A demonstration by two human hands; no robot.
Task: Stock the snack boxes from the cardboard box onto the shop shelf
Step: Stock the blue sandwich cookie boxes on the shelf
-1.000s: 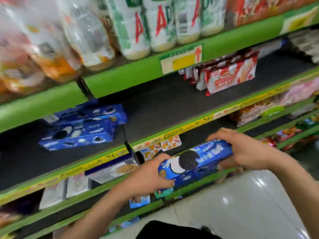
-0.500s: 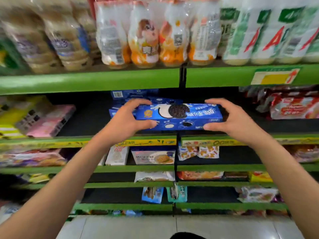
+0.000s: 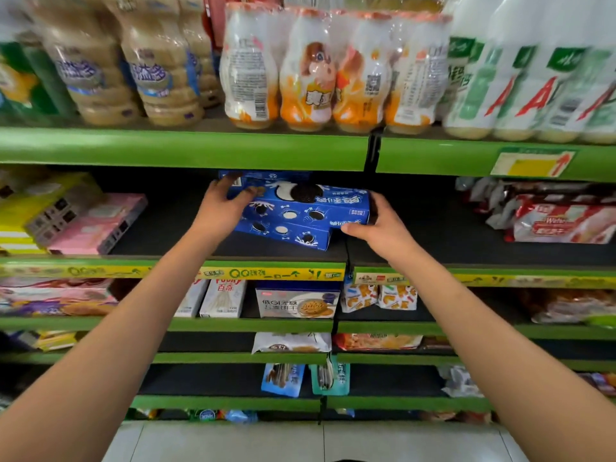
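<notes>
Both arms reach into the second shelf from the top, where a blue snack box [image 3: 310,203] printed with dark sandwich cookies sits on top of other blue boxes [image 3: 286,233] of the same kind, its long side facing outward. The left hand [image 3: 223,208] grips the box's left end, fingers curled over the top edge and the thumb pressed against the front face. The right hand [image 3: 380,228] holds the right end, thumb tucked under the lower front corner and fingers wrapped around the far side (the fingertips themselves are hidden behind the box). The stack rests on the dark shelf deck [image 3: 433,241], just behind the green shelf lip [image 3: 173,271] with its yellow price strip. To the left on the same deck lie pink and yellow boxes [image 3: 83,218]; to the right are red-and-white wafer packs [image 3: 560,221]. The shelf above carries shrink-wrapped drink bottles [image 3: 310,71], orange and white in the middle, tan to the left, white with green and red lettering to the right. Lower shelves hold biscuit boxes [image 3: 296,301] and small snack packets [image 3: 380,296], and pale floor tiles [image 3: 313,441] show at the bottom.
</notes>
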